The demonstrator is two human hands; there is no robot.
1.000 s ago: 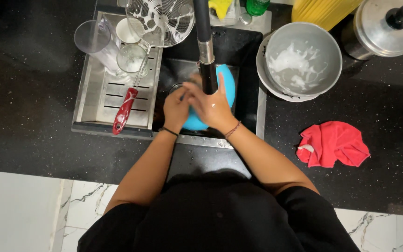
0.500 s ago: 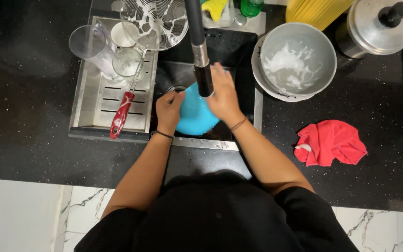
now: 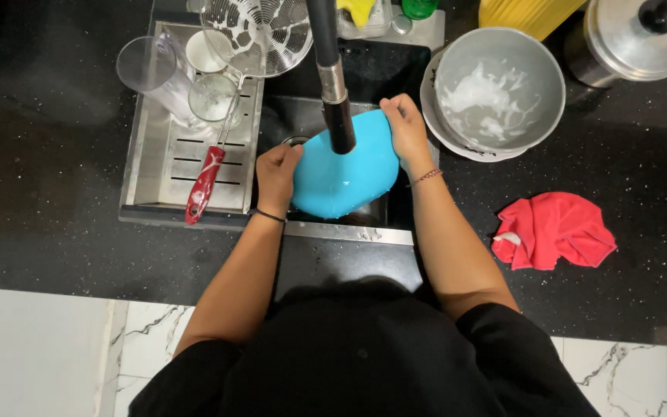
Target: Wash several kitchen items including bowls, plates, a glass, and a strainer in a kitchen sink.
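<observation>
Black faucet (image 3: 332,77) rising just beyond the left hand's (image 3: 276,171) fingers, soapy steel bowl (image 3: 499,91) crowding right of the right hand's (image 3: 406,127) fingers, drying rack (image 3: 165,154) left, open sink basin between.

My one camera sits on my head, looking straight down at the sink (image 3: 364,73) and dark bench (image 3: 55,224) from close above, my arms reaching forward.

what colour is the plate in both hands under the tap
The plate is bright blue, seen in the head view.
</observation>
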